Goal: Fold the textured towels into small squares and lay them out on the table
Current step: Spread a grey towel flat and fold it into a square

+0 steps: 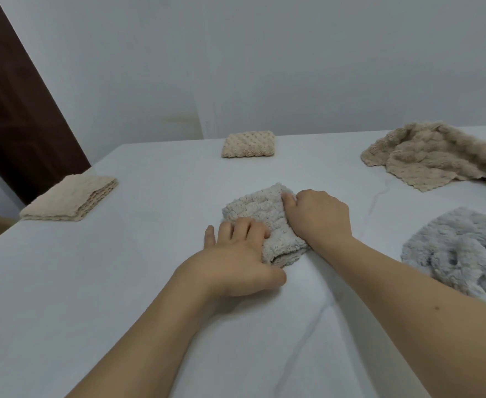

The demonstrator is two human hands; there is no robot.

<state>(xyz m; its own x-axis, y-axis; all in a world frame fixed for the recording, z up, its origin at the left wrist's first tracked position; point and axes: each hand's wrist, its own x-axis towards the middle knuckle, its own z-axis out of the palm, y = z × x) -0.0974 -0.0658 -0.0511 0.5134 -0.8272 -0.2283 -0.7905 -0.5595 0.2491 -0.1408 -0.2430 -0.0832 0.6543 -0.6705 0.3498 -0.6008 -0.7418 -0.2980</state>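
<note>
Head view looks down a white bench (121, 282) whose far edge meets a pale wall and whose left edge runs diagonally toward a dark brown door. Near the middle lies a pale grey folded towel (260, 216), a small thick square turned cornerwise, with its layered edges facing the near corner. Left hand (236, 254) lies flat on the towel's near left side, fingers together on the pile and the thumb tucked at the near corner by the stacked edges. Right hand (319, 214) presses on the right side, fingers curled down into the cloth at its far right corner. Two beige folded squares are laid out well apart: one (71, 198) close to the left edge, one (248, 144) just short of the far edge. A loose beige towel (437, 156) sprawls at the far right, and a rumpled grey towel (463, 254) lies near the right forearm, running out of frame. Bare bench surface stretches wide on the near left and between the folded squares.
</note>
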